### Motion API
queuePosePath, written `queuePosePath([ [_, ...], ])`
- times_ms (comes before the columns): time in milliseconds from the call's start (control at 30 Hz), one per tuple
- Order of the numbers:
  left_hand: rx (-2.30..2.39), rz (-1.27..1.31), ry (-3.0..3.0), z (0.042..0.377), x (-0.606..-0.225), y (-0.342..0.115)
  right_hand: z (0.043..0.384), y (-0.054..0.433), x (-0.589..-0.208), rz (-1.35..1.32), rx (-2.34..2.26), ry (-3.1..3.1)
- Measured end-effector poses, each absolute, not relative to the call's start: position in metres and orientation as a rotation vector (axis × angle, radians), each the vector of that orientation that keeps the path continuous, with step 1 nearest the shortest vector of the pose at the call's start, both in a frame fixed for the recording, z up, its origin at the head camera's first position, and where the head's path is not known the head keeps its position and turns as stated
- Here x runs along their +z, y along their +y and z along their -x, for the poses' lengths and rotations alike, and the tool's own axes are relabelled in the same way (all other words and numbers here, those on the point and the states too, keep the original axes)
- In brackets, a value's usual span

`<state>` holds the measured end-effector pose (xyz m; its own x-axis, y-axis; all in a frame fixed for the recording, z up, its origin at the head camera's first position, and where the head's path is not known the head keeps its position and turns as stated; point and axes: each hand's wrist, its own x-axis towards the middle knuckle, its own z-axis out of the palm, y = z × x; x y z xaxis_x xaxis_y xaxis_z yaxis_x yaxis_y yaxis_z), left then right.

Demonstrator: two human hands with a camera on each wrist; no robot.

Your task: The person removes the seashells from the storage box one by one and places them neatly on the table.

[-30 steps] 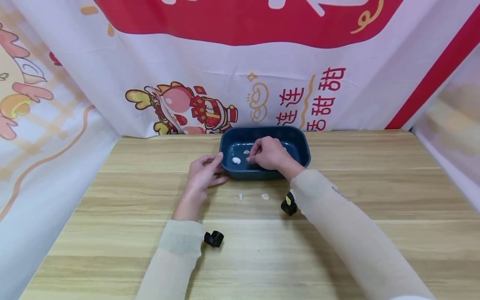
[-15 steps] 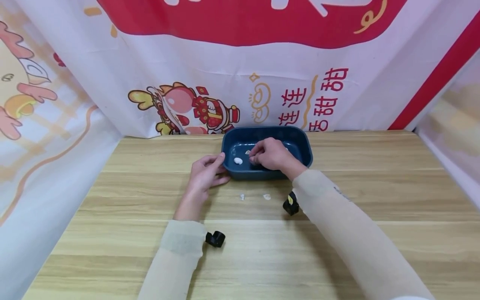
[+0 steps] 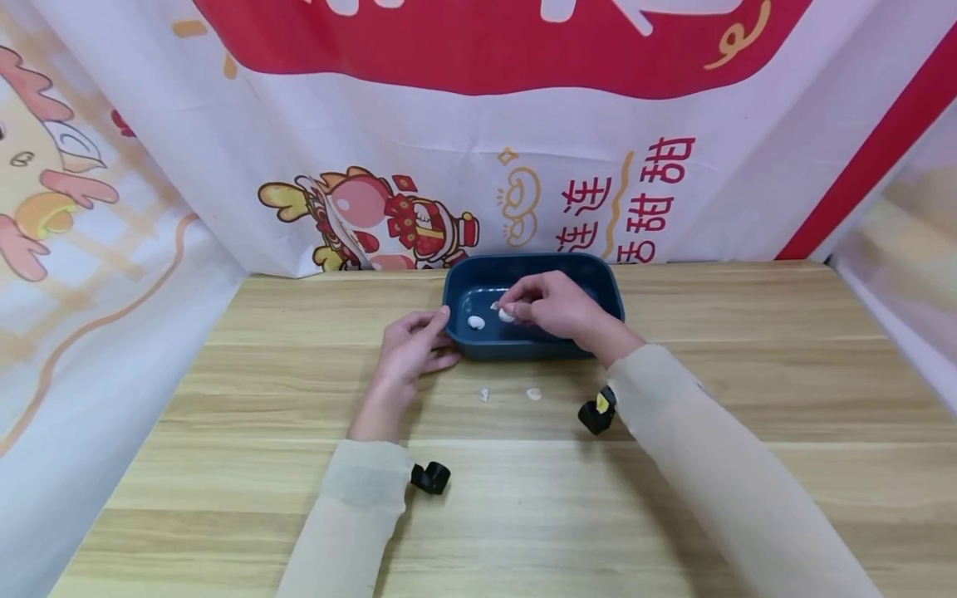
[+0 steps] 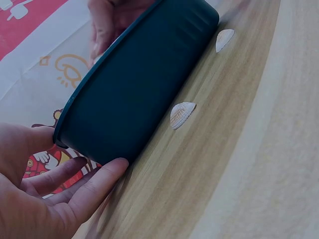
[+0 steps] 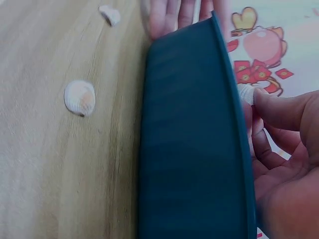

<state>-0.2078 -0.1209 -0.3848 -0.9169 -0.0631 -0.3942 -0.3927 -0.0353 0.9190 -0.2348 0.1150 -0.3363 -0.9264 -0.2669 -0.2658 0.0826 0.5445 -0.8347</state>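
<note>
Now pinching a small, white, ribbed seashell (image 3: 506,316) between thumb and fingers of the right hand (image 3: 557,306), with the gap between the fingertips narrow and filled by the shell. Holding it over the inside of a dark blue, rectangular, round-cornered basin (image 3: 534,350) with glossy inner walls, and, by the right wrist view, close to rim level. Gripping the basin's left end with the left hand (image 3: 411,340), thumb at the rim, other fingers spread apart, with one fingertip down at the bottom edge. Showing on the basin's floor, left of the pinched seashell, another smooth-looking, white, rounded shell (image 3: 476,322), plus a tiny pale piece (image 3: 494,306) just beside the right fingertips, too covered to tell exactly. Having on the light, wood-grained table (image 3: 478,523), near the basin's front wall yet apart from it, two more finds: a small, whitish, tan-tinted shell (image 3: 484,394) on the left and a broader, off-white, tan-patched shell (image 3: 533,394) on the right. Wearing a long beige left sleeve (image 3: 347,498) and a matching right sleeve (image 3: 718,448), with a small black camera mount (image 3: 430,477) at the left wrist and a yellow-marked black mount (image 3: 596,415) at the right. Facing a white cloth backdrop (image 3: 449,116) behind the basin, printed with a red-and-yellow cartoon figure (image 3: 374,220) and red characters (image 3: 624,203).
</note>
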Motion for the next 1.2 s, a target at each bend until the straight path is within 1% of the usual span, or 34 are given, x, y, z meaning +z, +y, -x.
queuePosePath([
  [233, 2.054, 0.501, 2.003, 0.207, -0.386, -0.12, 0.221, 0.128, -0.33, 0.171, -1.449, 2.393],
  [433, 2.058, 0.508, 2.007, 0.206, -0.385, -0.119, 0.202, 0.143, -0.328, 0.164, -1.53, 2.346],
  [733, 2.055, 0.499, 2.017, 0.206, -0.386, -0.118, 0.173, 0.163, -0.342, 0.144, -1.646, 2.245],
  [1000, 2.053, 0.497, 2.02, 0.207, -0.387, -0.118, 0.155, 0.178, -0.352, 0.21, -1.548, 2.239],
  [1200, 2.055, 0.486, 2.018, 0.206, -0.386, -0.119, 0.15, 0.185, -0.367, 0.246, -1.481, 2.24],
])
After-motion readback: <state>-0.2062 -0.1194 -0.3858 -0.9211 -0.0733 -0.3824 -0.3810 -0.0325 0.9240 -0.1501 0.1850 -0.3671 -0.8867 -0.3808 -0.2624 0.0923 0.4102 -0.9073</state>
